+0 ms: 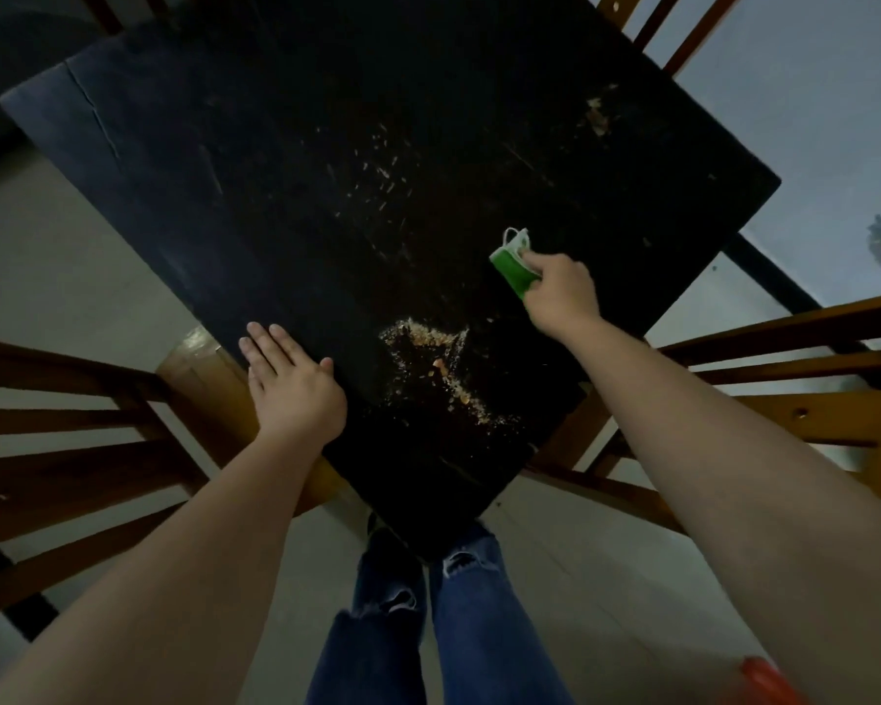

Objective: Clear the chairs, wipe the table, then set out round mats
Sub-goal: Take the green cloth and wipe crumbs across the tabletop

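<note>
One green cloth [510, 271] in right hand [563, 293] on crumb-strewn table [275, 170].

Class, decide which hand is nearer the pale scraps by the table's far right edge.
Right. The right hand, gripping a green cloth, is directly nearside of the pale scraps; the left hand lies flat at the table's near left edge, far off.

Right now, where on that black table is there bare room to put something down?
The far left stretch of the table, between its cracked corner and the scattered crumbs, looks bare. The near end is crowded: a crumb pile lies between the flat left hand and the right hand gripping a green cloth.
</note>
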`<control>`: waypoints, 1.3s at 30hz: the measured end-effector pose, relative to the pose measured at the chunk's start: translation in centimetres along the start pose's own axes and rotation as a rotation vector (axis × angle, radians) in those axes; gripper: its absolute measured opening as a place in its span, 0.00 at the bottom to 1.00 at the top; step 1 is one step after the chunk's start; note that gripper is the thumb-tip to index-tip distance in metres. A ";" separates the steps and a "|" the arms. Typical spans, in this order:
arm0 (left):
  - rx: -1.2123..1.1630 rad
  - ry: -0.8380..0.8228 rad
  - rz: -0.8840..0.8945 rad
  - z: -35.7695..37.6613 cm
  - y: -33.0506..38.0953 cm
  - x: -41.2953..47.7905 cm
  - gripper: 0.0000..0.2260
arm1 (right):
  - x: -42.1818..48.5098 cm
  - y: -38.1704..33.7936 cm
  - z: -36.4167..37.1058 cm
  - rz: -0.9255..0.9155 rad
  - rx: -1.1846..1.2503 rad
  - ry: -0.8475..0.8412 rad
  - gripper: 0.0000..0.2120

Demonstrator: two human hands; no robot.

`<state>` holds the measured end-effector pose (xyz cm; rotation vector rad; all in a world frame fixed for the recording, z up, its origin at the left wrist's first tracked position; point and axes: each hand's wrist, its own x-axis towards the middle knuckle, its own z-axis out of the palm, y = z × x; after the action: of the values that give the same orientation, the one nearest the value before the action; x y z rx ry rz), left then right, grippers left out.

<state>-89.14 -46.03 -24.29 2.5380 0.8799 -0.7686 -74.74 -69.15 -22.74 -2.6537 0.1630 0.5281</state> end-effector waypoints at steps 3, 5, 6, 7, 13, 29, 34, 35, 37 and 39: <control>-0.002 0.010 0.026 0.1 -0.2 0.1 0.30 | -0.6 -0.9 2.5 -0.058 -0.054 -0.056 0.30; -0.027 0.000 0.030 0.1 -0.3 0.1 0.30 | -1.3 -1.3 2.9 -0.122 -0.106 -0.096 0.31; -0.036 -0.004 0.032 0.1 -0.3 0.1 0.30 | -1.8 -1.3 2.8 -0.145 -0.126 -0.112 0.31; -0.038 -0.006 0.038 0.1 -0.4 0.1 0.30 | -2.4 -1.4 2.8 -0.155 -0.135 -0.132 0.31; -0.046 -0.007 0.081 -0.1 -0.7 -0.2 0.30 | -7.3 -1.2 3.3 -0.280 -0.132 -0.300 0.30; 0.018 0.006 0.122 0.1 -1.4 0.1 0.30 | -6.8 -1.7 -0.2 -0.079 0.314 -0.243 0.21; 0.029 0.032 0.114 0.4 -1.2 0.2 0.30 | -2.3 -3.8 2.4 -0.100 0.139 -0.100 0.23; 0.027 0.039 0.116 0.5 -1.2 0.2 0.30 | -1.8 -4.3 3.1 -0.122 0.107 -0.103 0.24; 0.033 0.054 0.115 0.6 -1.2 0.2 0.30 | -1.3 -5.4 4.1 -0.177 0.037 -0.145 0.25; 0.034 0.057 0.111 0.6 -1.3 0.2 0.30 | -1.5 -6.3 4.6 -0.239 -0.024 -0.220 0.25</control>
<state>-90.07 -45.30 -25.04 2.6247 0.7414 -0.6862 -76.41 -61.39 -23.58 -2.5669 -0.2238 0.7367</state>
